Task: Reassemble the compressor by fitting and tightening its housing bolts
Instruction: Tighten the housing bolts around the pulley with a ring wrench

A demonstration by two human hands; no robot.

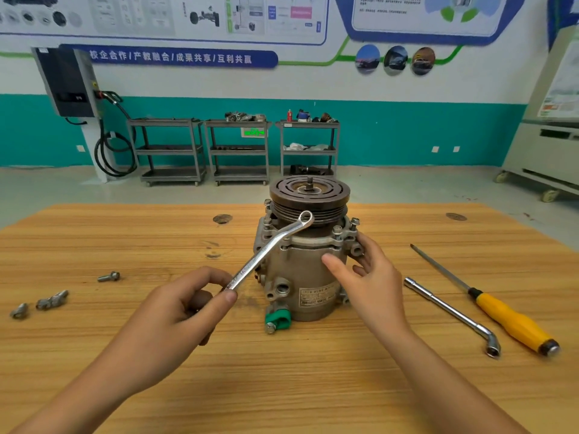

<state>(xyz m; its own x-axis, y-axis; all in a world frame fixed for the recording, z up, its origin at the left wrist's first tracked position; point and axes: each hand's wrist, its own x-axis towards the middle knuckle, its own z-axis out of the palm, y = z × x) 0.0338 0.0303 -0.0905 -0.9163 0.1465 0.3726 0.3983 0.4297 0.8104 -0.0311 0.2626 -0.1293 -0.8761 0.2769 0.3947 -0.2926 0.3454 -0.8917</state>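
A grey metal compressor (300,277) stands upright on the wooden table (282,371), its grooved pulley (309,191) on top. Several housing bolts (337,230) stick up around its upper flange. My left hand (185,305) grips the lower end of a silver ring wrench (269,249); the wrench's ring end hovers in front of the pulley, on no bolt. My right hand (366,277) rests against the compressor's right side, fingers loosely spread, thumb toward the front of the body.
Loose bolts (108,277) and small metal parts (51,300) lie at the table's left. An L-shaped socket wrench (454,314) and a yellow-handled screwdriver (507,317) lie on the right. Shelving carts (238,151) stand by the far wall.
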